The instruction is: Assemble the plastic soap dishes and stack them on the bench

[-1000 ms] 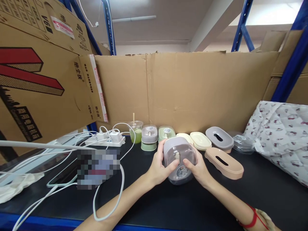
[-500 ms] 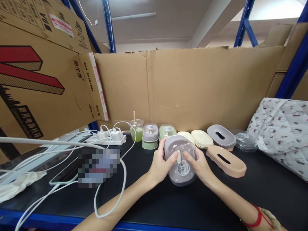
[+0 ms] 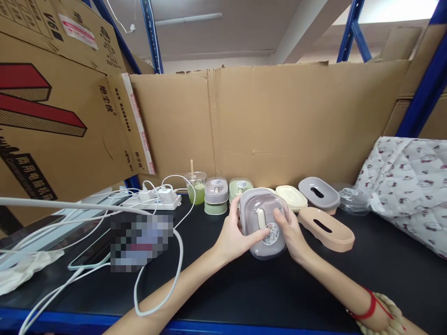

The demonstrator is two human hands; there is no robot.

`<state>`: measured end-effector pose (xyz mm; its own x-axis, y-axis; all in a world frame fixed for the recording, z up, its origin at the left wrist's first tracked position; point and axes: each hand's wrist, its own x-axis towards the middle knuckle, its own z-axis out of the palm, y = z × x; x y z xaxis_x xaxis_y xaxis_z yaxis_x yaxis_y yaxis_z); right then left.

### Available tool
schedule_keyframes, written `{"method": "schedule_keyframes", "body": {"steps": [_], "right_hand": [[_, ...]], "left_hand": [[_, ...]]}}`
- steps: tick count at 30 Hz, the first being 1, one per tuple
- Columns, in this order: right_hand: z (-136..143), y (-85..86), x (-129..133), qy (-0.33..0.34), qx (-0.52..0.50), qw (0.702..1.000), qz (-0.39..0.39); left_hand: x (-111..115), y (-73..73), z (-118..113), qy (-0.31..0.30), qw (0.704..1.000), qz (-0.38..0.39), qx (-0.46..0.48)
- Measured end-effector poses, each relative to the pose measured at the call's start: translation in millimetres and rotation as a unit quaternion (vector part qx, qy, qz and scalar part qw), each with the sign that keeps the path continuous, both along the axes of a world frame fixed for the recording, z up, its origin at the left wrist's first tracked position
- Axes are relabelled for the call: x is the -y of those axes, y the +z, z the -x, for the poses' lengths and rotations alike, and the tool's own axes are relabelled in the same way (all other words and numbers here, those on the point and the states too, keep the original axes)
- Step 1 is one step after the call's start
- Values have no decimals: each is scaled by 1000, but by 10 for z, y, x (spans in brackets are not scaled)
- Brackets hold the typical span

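Observation:
Tilted toward me above the black surface is a grey-purple lidded box (image 3: pixel 256 246) with a clear lid, a pale handle and a round printed sticker. My left hand (image 3: pixel 233 236) grips its left side, the thumb lying across the lid onto the sticker. On the right side my right hand (image 3: pixel 293 235) holds it, thumb on the lid near the handle and fingers hidden behind. Behind the box stand a stacked purple-and-green pair of boxes (image 3: pixel 216 195) and a green lidded box (image 3: pixel 240 184), partly covered. Cream oval pieces (image 3: pixel 292 197) lie just beyond my right hand.
At right are a peach slotted cover (image 3: pixel 326 230), a grey slotted cover (image 3: pixel 319 194), stacked clear lids (image 3: pixel 353 200) and a patterned quilted bag (image 3: pixel 412 186). Left are a cup of green drink (image 3: pixel 197 191), a power strip (image 3: pixel 164 204), looping white cables and a phone (image 3: pixel 91 251). Cardboard (image 3: pixel 279 121) stands behind.
The box has risen slightly and turned a little in my hands. My left thumb has slid from the handle down onto the sticker. The camera view has shifted slightly.

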<state>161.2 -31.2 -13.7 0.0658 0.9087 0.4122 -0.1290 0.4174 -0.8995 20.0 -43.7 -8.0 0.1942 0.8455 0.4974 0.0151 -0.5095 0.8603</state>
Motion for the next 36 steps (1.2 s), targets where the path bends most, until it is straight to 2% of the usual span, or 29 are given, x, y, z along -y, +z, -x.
{"method": "schedule_keyframes", "body": {"steps": [3, 8, 14, 22, 28, 34, 36], "right_hand": [[-19, -17, -20, 19, 11, 1000, 3], [-65, 1, -17, 45, 25, 999, -15], [-82, 42, 2, -10, 57, 998, -38], [-60, 41, 60, -32, 74, 991, -105], [-32, 8, 63, 35, 109, 991, -73], [-70, -7, -3, 101, 111, 988, -47], [-81, -27, -28, 132, 120, 984, -28]], "left_hand": [[7, -1, -10, -2, 1000, 5, 6], [9, -34, 25, 23, 997, -64, -42], [-5, -109, 45, 16, 994, -56, -93], [33, -64, 51, -1, 992, -80, -101], [13, -69, 25, 50, 994, -16, -94], [-11, -8, -4, 50, 999, -6, -13], [-29, 10, 3, 71, 997, -2, 18]]}}
